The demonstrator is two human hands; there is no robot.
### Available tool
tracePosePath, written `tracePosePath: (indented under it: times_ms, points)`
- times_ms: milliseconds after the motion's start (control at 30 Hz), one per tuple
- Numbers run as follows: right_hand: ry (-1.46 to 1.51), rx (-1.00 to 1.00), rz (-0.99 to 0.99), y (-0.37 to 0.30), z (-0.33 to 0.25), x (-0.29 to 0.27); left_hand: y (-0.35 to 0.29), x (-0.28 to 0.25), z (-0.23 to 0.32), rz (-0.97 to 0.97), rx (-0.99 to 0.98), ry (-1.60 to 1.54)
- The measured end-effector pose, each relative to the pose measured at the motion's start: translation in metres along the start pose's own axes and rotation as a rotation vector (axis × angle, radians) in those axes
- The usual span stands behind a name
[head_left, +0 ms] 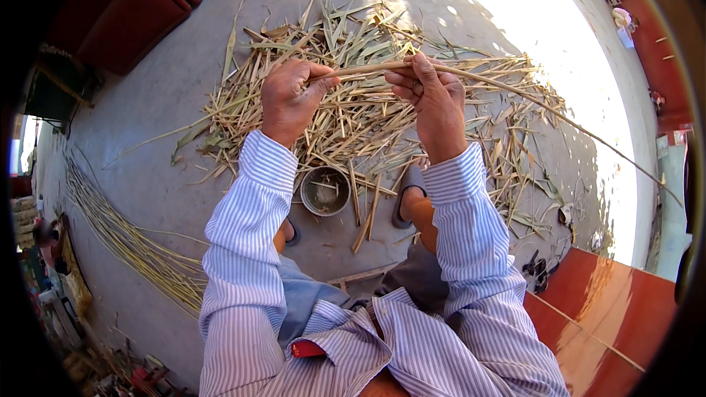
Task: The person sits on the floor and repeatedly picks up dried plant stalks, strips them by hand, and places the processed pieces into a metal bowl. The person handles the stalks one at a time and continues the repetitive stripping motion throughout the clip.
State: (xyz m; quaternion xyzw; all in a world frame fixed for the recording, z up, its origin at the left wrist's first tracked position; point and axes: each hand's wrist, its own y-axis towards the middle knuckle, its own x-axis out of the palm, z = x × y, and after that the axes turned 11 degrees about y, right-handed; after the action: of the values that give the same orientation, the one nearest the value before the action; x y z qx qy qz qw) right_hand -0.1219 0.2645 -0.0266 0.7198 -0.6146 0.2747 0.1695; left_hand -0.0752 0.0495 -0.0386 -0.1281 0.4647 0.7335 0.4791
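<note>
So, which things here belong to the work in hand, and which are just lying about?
Likely in the work:
- long thin stalk, held by the left hand and right hand
- heap of dry strips below
- perhaps the long stalks at left

Probably just lying about:
- dark red furniture, upper left

Unclear: round bowl near the feet

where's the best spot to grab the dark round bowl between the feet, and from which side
Probably pinch the bowl by its near rim, coming down from above on the person's side: it sits mouth up with its round edge exposed there, while the cut stalks crowd its far side.
</note>
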Motion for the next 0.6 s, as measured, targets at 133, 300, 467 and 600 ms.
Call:
tracePosePath:
  times_ms: [133,300,467,600]
  points:
    - [-0.042,-0.001,0.063,0.002,0.002,-0.004,0.007,-0.010,-0.004,0.141,-0.262,-0.367]
    - [-0.021,0.023,0.084,0.007,0.002,-0.011,0.020,-0.046,-0.041,0.375,-0.249,-0.048]
    - [0.053,0.016,0.080,0.012,0.004,-0.012,0.013,-0.035,-0.023,0.005,0.241,0.464]
    - [0.101,0.023,0.083,0.014,-0.003,-0.010,0.005,-0.037,-0.025,-0.337,0.094,0.326]
